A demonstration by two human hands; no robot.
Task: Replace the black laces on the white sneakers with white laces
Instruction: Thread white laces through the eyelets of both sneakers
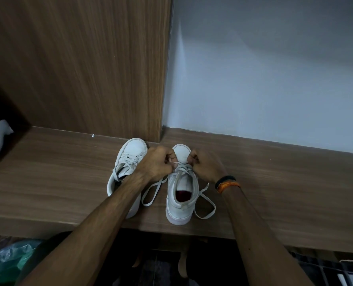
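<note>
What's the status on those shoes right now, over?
Left hand and right hand both pinching the white lace on the right sneaker. Left sneaker already white-laced. Nothing blocking.

Bare forearms — black and orange wristbands (226,183)

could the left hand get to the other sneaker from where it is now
Probably yes. The left hand is pinching the white lace on the right sneaker, and the left sneaker stands right beside it on the wooden shelf, with nothing between them. It would have to let go first.
</note>
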